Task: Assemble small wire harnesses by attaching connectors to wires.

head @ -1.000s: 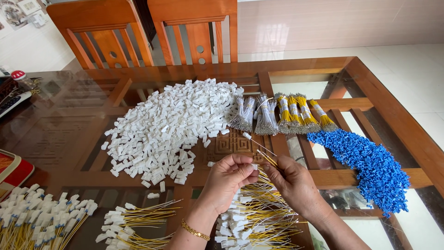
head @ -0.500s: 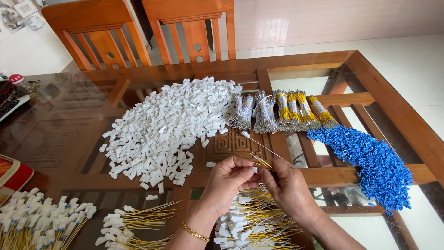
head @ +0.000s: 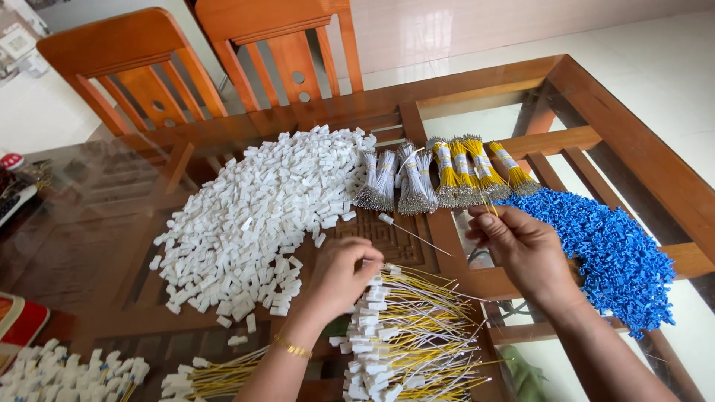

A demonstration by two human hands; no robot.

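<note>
Left hand (head: 344, 274) rested curled over the stack of finished wires with white plugs (head: 406, 335) at the near edge of the glass bench (head: 97, 223); what its fingers pinched, cannot tell. Right hand (head: 521, 249) pinched a thin yellow wire (head: 485, 202), drawn from the taped yellow bundles (head: 477, 167) just beyond it. White plug heap (head: 253, 216) lay left, blue plug heap (head: 618, 253) right. Judgement: hold the wire near its tip, keep it straight, seat it squarely in the plug.
</note>
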